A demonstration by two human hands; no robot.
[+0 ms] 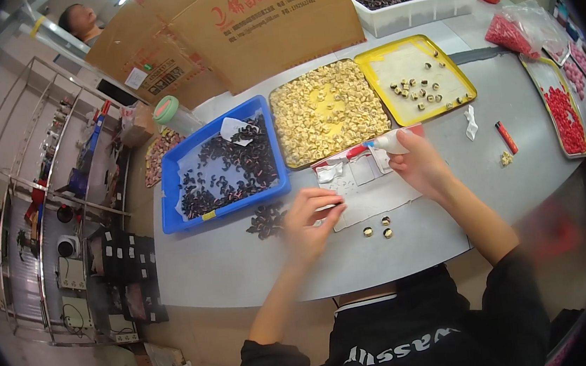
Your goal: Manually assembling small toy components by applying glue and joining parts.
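My left hand point(311, 222) is closed in a pinch at the near left of a white paper sheet point(359, 208). A small dark piece shows at its fingertips. My right hand point(419, 164) grips a white squeeze bottle point(389, 144) with a red and blue tip, tilted to the left above the sheet. Crumpled white tissue point(329, 172) lies at the sheet's far left. On the near side of the sheet sit three small black-and-cream pieces point(387, 233). A pile of curved black pieces point(266, 221) lies left of my left hand.
A blue tray point(281, 152) holds black pieces; a tray of cream pieces point(332, 109) adjoins it. Beyond is a yellow tray point(465, 80) with scattered black-and-cream pieces. A red lighter point(506, 138) lies at right, near a tray of red pieces point(563, 118). Cardboard boxes point(271, 26) stand behind.
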